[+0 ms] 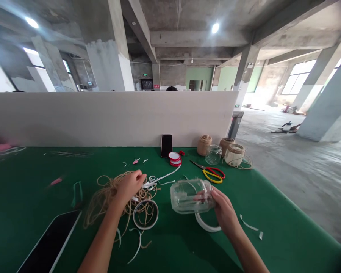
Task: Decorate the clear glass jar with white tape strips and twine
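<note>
My right hand (pixel 222 207) is closed round a clear glass jar (pixel 189 195) that lies on its side just above the green table (pixel 31 189). A white tape ring (pixel 206 224) sits under the jar and hand. My left hand (pixel 130 184) reaches into a tangle of tan jute twine (pixel 108 195), its fingers pinched near a white strip (pixel 161 177); what they grip is too small to name. A second tape roll (pixel 145 214) rests in front of the twine.
Red and yellow scissors (pixel 211 173), a red-rimmed lid (pixel 174 158), an upright phone (pixel 166 145), an empty jar (pixel 213 154) and twine-wrapped jars (pixel 234 154) stand at the back. A dark tablet (pixel 49 242) lies near left. A white partition (pixel 110 117) backs the table.
</note>
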Available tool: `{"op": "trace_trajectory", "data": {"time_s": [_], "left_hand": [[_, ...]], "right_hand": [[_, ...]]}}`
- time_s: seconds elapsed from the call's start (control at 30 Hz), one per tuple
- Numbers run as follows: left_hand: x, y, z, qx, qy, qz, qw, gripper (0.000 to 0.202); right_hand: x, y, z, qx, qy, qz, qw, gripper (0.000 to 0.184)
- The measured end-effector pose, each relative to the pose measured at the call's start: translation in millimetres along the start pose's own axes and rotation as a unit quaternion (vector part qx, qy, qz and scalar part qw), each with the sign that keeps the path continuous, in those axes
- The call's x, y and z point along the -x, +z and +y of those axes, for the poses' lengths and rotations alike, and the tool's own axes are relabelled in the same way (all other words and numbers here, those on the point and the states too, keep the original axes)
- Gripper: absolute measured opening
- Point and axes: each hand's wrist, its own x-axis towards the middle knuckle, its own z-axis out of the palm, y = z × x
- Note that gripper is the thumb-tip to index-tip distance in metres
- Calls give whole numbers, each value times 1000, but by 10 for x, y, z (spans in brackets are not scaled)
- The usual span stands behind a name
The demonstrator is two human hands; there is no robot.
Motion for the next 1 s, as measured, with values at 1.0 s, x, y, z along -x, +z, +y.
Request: {"op": "trace_trajectory", "data": {"time_s": [1.0], "left_hand": [[404,762,609,-2,292,-154,944,28]], "right_hand": [[125,-441,-247,-197,47,-117,972,33]]}}
